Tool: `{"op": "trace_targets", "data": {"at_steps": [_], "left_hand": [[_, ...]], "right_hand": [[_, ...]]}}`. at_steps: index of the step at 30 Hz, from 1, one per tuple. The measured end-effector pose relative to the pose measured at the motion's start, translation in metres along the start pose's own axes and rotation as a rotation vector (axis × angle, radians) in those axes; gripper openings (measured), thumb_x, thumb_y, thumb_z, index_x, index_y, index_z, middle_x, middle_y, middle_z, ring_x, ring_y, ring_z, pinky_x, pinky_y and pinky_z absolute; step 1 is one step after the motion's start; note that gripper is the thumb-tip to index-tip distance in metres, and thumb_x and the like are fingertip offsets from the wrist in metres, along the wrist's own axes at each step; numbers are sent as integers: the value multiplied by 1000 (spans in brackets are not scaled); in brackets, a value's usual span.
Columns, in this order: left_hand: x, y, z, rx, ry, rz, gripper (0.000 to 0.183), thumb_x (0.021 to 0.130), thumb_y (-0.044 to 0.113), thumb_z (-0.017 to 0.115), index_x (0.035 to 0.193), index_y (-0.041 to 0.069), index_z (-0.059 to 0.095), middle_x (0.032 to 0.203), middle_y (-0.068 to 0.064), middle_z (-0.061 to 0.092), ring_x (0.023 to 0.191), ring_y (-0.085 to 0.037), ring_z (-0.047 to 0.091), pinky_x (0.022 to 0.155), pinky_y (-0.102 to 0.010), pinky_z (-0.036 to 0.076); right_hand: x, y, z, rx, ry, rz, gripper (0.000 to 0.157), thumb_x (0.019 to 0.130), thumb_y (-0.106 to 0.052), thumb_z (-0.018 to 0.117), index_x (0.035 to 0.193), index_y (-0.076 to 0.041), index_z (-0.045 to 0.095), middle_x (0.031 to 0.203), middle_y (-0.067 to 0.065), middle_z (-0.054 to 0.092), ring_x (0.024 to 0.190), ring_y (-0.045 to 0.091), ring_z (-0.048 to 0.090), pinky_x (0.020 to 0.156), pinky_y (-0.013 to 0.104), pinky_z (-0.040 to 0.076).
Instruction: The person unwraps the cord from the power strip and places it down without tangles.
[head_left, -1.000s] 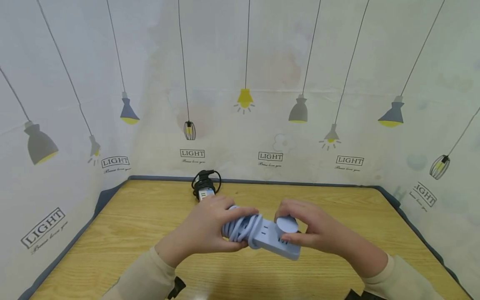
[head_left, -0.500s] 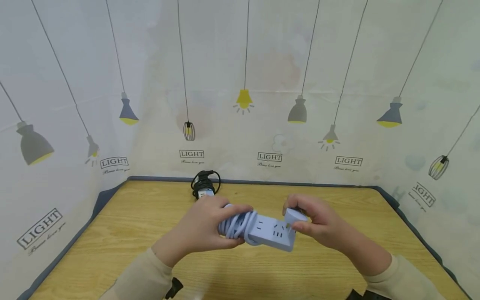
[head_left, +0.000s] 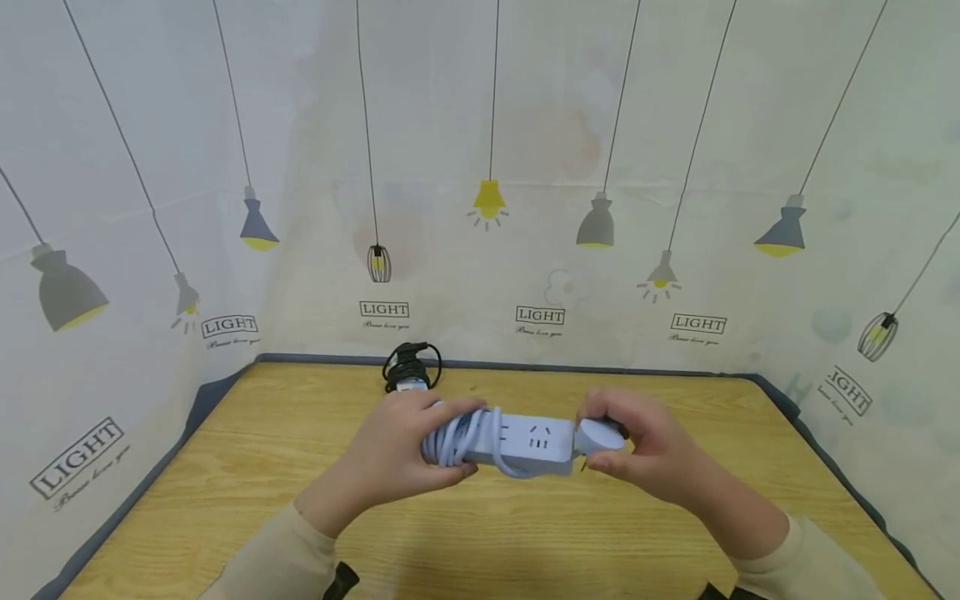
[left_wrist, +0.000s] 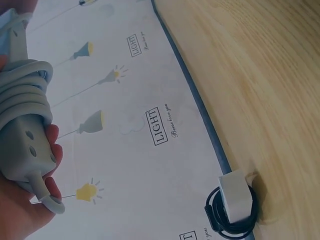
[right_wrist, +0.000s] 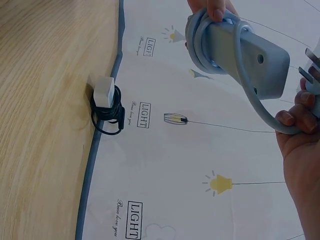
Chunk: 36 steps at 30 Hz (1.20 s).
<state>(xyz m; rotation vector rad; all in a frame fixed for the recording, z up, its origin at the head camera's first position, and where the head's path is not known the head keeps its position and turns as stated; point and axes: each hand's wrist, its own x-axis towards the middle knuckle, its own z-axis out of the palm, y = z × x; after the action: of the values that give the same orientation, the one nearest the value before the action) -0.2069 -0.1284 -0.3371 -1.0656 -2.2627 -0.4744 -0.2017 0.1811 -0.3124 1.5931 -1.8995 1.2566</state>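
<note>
A pale blue power strip (head_left: 536,440) is held up over the table, its cord (head_left: 457,437) wound in several loops round one end. My left hand (head_left: 393,446) grips that wound end, thumb and fingers on opposite sides. In my right hand (head_left: 645,442) is the strip's round plug (head_left: 600,435), pinched between thumb and fingers just off the strip's bare end. Metal prongs (right_wrist: 311,62) stick out of the plug in the right wrist view. There a length of cord (right_wrist: 260,107) runs from the coil under the strip to the right hand.
A second, white power strip (left_wrist: 235,196) with a black cord (head_left: 407,367) wound round it stands at the back of the wooden table (head_left: 480,542), left of centre. Behind it rises a pale backdrop (head_left: 450,108) printed with hanging lamps, edged in dark blue.
The plug, first over the strip's sockets, has moved right, off the strip's end, in my right hand. My left hand has shifted slightly left and turned the strip nearly level.
</note>
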Motion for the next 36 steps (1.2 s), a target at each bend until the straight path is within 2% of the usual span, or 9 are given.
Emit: {"op": "trace_targets", "data": {"at_steps": [5, 11, 14, 19, 22, 27, 29, 33, 36], "left_hand": [[-4, -2, -1, 15, 25, -60, 62, 71, 51, 79, 126, 28, 64, 87, 6, 62, 75, -9, 52, 64, -30, 44], [-5, -4, -1, 67, 87, -118, 60, 71, 51, 79, 124, 27, 65, 81, 4, 55, 69, -10, 46, 58, -28, 40], [-4, -4, -1, 87, 125, -129, 59, 72, 49, 80, 124, 25, 65, 78, 4, 53, 65, -9, 44, 55, -27, 38], [-2, -2, -2, 133, 177, -148, 61, 71, 50, 81, 124, 24, 66, 75, 2, 51, 61, -10, 41, 52, -27, 35], [0, -2, -2, 167, 177, -160, 62, 70, 54, 80, 124, 25, 66, 75, 2, 51, 61, -10, 41, 51, -27, 34], [3, 0, -3, 207, 169, -151, 62, 71, 56, 79, 123, 25, 67, 74, 1, 52, 60, -12, 42, 52, -29, 33], [3, 1, -2, 226, 169, -139, 62, 71, 57, 78, 122, 25, 67, 74, 1, 52, 60, -13, 42, 52, -29, 33], [4, 0, -1, 270, 162, -121, 61, 71, 58, 77, 122, 25, 67, 73, 0, 52, 61, -14, 42, 52, -30, 33], [4, -1, 0, 282, 156, -125, 63, 71, 58, 78, 123, 25, 66, 75, -1, 53, 62, -15, 43, 53, -31, 33]], "right_hand": [[-4, -3, 1, -18, 16, 28, 29, 95, -34, 62, 97, -6, 57, 81, 1, 53, 64, 8, 44, 49, 16, 41], [-9, -6, 7, 42, 42, 113, 17, 101, -22, 54, 96, -6, 58, 76, 2, 50, 62, 12, 45, 53, 23, 45], [-9, -10, 11, 25, 51, 191, 8, 99, -9, 55, 94, -8, 60, 76, 2, 53, 63, 12, 47, 54, 24, 46], [-4, -18, 19, -71, 16, 335, 18, 95, 3, 55, 92, -11, 65, 83, -1, 63, 68, 12, 54, 59, 28, 49], [0, -21, 24, -111, -48, 446, 15, 97, -4, 56, 92, -13, 66, 86, -5, 65, 72, 11, 57, 62, 28, 50], [10, -24, 31, -127, -173, 605, 15, 100, -21, 56, 88, -14, 61, 102, -1, 69, 94, 19, 65, 70, 31, 50], [13, -23, 33, -133, -224, 644, 17, 100, -28, 55, 89, -16, 59, 98, -2, 68, 91, 18, 64, 69, 31, 49], [16, -21, 37, -129, -301, 729, 23, 99, -38, 56, 100, -15, 57, 78, -5, 56, 67, 11, 51, 58, 29, 47], [17, -21, 39, -138, -323, 788, 34, 96, -42, 59, 113, -12, 57, 79, -5, 56, 66, 11, 52, 57, 29, 47]]}}
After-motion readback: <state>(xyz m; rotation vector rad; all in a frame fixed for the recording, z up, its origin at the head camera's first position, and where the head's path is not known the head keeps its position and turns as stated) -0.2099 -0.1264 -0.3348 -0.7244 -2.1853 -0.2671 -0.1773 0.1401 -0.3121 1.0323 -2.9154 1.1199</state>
